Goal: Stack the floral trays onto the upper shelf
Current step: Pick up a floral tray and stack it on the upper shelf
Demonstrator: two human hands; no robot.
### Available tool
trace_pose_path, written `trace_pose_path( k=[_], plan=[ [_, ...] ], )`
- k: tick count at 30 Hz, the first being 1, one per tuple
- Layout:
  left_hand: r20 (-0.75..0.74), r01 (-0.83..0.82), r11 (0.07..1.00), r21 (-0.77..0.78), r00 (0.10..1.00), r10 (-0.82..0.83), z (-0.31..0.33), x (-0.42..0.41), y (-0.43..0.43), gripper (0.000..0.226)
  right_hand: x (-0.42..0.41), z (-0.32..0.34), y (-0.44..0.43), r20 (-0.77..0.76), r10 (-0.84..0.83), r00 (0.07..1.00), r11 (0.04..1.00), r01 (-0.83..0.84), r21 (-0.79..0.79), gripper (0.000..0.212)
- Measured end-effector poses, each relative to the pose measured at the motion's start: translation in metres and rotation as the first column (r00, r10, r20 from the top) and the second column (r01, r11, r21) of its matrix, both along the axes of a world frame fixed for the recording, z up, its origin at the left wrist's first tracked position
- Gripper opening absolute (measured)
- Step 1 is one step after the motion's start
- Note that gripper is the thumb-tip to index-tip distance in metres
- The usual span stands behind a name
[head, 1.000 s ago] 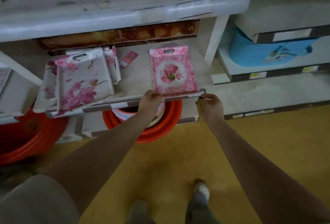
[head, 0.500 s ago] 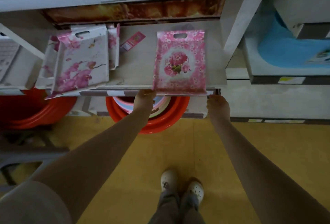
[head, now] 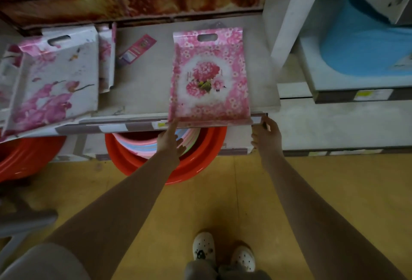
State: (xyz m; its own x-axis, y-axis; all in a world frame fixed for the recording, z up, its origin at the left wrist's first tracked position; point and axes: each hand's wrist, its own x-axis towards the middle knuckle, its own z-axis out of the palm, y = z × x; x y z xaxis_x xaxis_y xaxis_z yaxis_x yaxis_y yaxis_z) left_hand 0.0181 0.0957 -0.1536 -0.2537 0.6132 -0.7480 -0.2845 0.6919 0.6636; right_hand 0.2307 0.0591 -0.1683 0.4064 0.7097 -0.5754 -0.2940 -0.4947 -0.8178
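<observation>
Pink tray [head: 209, 76] unmoved on shelf [head: 142, 92] — left hand [head: 170, 140] now uncurled, fingers apart

Left hand [head: 169, 140]: arm being extended forward, index finger being held straight, remaining fingers loosely spread, nothing being gripped. Right hand [head: 266, 134]: arm being extended forward alongside, well apart from the left, fingers being curled loosely, thumb being raised; grip unclear.

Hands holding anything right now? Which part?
No firm grip visible. The left hand has a fingertip at the near left corner of the pink floral tray; the right hand touches the shelf's front edge beside its near right corner.
</observation>
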Motion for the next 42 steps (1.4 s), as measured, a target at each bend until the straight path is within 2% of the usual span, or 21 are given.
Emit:
trace_pose_path(
  k=[1, 3, 4, 7, 9, 14, 16, 19, 23, 25, 26, 29, 32, 33, 34, 37, 42],
  plan=[
    [0.055, -0.011, 1.0, 0.004, 0.998, 0.011, -0.003, 0.001, 0.003, 0.046, 0.0, 0.0, 0.003, -0.079, -0.016, 0.997, 1.0, 0.016, 0.006, 0.032],
    [0.156, -0.025, 0.999, 0.025, 0.988, 0.021, -0.008, 0.001, 0.01, 0.033, -0.001, -0.007, 0.013, -0.243, -0.015, 0.97, 0.999, 0.022, 0.027, 0.052],
    [0.195, -0.02, 0.999, 0.032, 0.981, 0.013, -0.007, 0.003, 0.012, 0.033, 0.0, -0.01, 0.016, -0.279, -0.013, 0.96, 1.0, 0.019, 0.018, 0.061],
    [0.285, 0.024, 0.999, 0.043, 0.958, -0.035, -0.01, 0.001, 0.02, 0.045, -0.006, -0.02, 0.02, -0.219, -0.026, 0.975, 0.999, 0.034, 0.037, 0.043],
    [0.314, 0.023, 0.999, 0.039, 0.949, -0.034, -0.016, -0.004, 0.026, 0.042, -0.009, -0.025, 0.021, -0.166, -0.006, 0.986, 0.998, 0.015, 0.057, 0.04],
    [0.249, -0.078, 0.996, 0.033, 0.966, 0.068, -0.033, -0.011, 0.032, 0.039, -0.01, -0.034, 0.023, -0.164, -0.01, 0.986, 0.997, 0.023, 0.079, 0.016],
    [0.258, -0.118, 0.991, 0.069, 0.961, 0.096, -0.035, -0.013, 0.034, 0.042, -0.011, -0.033, 0.022, -0.153, -0.007, 0.988, 0.993, 0.025, 0.116, 0.019],
    [0.239, -0.07, 0.997, 0.04, 0.969, 0.059, -0.032, -0.012, 0.026, 0.021, -0.01, -0.031, 0.017, -0.081, -0.076, 0.994, 0.991, 0.085, 0.108, 0.026],
    [0.121, 0.013, 1.0, -0.002, 0.993, -0.013, -0.029, -0.02, 0.015, 0.014, -0.008, -0.026, 0.006, -0.042, -0.094, 0.995, 0.996, 0.094, 0.008, 0.014],
    [-0.033, 0.126, 0.992, -0.015, 0.991, -0.126, -0.028, -0.025, 0.011, 0.015, -0.007, -0.026, -0.002, 0.084, -0.048, 0.995, 0.997, 0.054, -0.062, 0.023],
    [-0.138, 0.201, 0.979, -0.034, 0.969, -0.204, -0.028, -0.027, 0.01, 0.02, -0.007, -0.026, -0.006, 0.159, -0.012, 0.987, 0.996, 0.026, -0.089, 0.021],
    [-0.368, 0.406, 0.91, -0.088, 0.836, -0.408, -0.027, -0.033, -0.001, 0.029, -0.011, -0.02, -0.016, 0.361, 0.124, 0.924, 0.988, -0.082, -0.13, 0.019],
    [-0.563, 0.574, 0.803, -0.16, 0.615, -0.552, -0.014, -0.041, -0.016, 0.036, -0.016, -0.007, -0.021, 0.494, 0.357, 0.793, 0.929, -0.248, -0.273, 0.041],
    [-0.615, 0.596, 0.784, -0.176, 0.555, -0.56, -0.011, -0.045, -0.022, 0.037, -0.019, 0.0, -0.025, 0.522, 0.431, 0.736, 0.896, -0.282, -0.342, 0.049],
    [-0.637, 0.599, 0.78, -0.181, 0.533, -0.557, -0.006, -0.048, -0.029, 0.038, -0.021, 0.006, -0.028, 0.544, 0.497, 0.676, 0.861, -0.309, -0.403, 0.054],
    [-0.692, 0.592, 0.791, -0.155, 0.506, -0.514, 0.017, -0.055, -0.051, 0.036, -0.031, 0.028, -0.043, 0.621, 0.574, 0.534, 0.817, -0.327, -0.474, 0.057],
    [-0.728, 0.544, 0.833, -0.1, 0.531, -0.434, 0.067, -0.057, -0.082, 0.033, -0.036, 0.081, -0.064, 0.73, 0.501, 0.466, 0.865, -0.293, -0.407, 0.054]
  ],
)
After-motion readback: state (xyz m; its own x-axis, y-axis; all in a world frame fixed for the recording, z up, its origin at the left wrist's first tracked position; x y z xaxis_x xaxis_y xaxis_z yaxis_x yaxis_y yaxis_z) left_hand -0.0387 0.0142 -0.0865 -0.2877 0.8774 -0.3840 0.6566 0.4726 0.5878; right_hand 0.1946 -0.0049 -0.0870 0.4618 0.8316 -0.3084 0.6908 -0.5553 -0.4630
